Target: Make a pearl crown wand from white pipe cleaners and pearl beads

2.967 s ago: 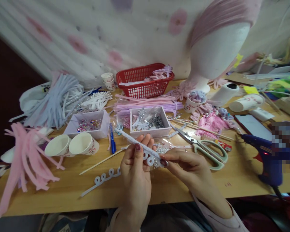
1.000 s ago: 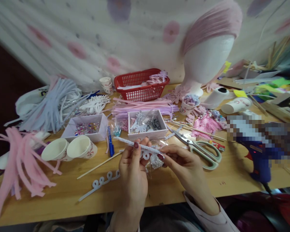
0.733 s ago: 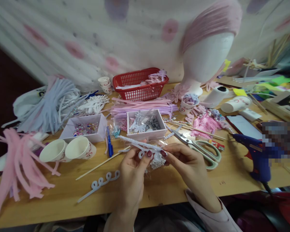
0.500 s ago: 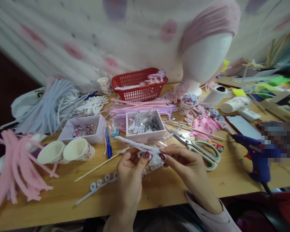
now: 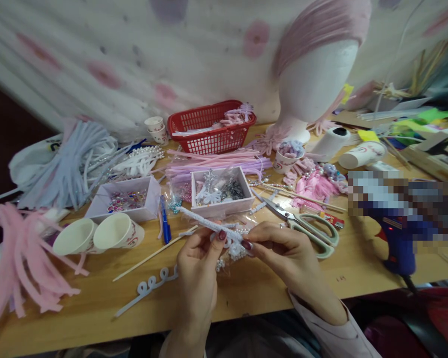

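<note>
Over the front middle of the wooden table, my left hand (image 5: 199,268) pinches a white fuzzy stem (image 5: 197,218) between thumb and fingers. The stem's straight end points up and left, towards the white boxes. My right hand (image 5: 289,253) pinches the stem's other end, where small loops show between the two hands. Both hands are close together. Beneath them lies a clear bag of white pearl beads (image 5: 237,253), partly hidden by the fingers. A curled white stem (image 5: 149,286) rests on the table left of my left hand, one end behind it.
Scissors (image 5: 313,228) lie right of my hands, a blue glue gun (image 5: 397,243) farther right. Behind stand a bead box (image 5: 153,201), a box of ornaments (image 5: 224,208), a red basket (image 5: 209,141) and a white head form (image 5: 313,84). Paper cups (image 5: 115,233) and pink stems (image 5: 26,263) are left.
The view has shifted slightly. Between my hands the small loops of the white stem show more clearly. Both hands keep their pinch and have barely moved.
</note>
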A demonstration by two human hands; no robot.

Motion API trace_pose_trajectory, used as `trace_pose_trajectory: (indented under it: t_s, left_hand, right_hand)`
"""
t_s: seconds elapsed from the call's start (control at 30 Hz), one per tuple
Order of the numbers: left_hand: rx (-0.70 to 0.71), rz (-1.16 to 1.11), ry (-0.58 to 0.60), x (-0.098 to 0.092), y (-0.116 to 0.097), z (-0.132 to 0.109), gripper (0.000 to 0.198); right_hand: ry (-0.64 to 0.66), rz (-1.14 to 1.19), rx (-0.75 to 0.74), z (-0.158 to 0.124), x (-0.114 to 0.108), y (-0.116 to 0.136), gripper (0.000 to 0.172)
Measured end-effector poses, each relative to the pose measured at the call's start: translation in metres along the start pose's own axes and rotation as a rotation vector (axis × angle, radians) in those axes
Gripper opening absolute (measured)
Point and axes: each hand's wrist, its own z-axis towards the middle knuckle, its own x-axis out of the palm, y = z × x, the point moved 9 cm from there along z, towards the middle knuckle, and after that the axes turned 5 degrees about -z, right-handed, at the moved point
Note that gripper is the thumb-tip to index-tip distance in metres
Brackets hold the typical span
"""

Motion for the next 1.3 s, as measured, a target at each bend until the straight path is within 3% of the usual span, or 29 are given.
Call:
trace_pose_trajectory:
  t_s: [0.53, 0.83, 1.1, 1.3]
  left_hand:
    - [0.001, 0.016, -0.028, -0.005, -0.001, 0.002, 0.031]
    - [0.052, -0.023, -0.050, -0.009, -0.006, 0.002, 0.027]
    - [0.066, -0.033, -0.057, -0.011, -0.008, 0.002, 0.029]
    - [0.016, -0.146, -0.119, -0.012, -0.003, 0.002, 0.032]
  right_hand:
    - [0.066, -0.124, -0.037, 0.000, 0.006, 0.006, 0.008]
    - [-0.059, 0.071, 0.091, -0.007, 0.002, -0.014, 0.024]
    - [-0.050, 0.149, 0.080, -0.003, 0.003, -0.006, 0.024]
    - [0.034, 0.174, 0.106, -0.001, 0.007, -0.003, 0.032]
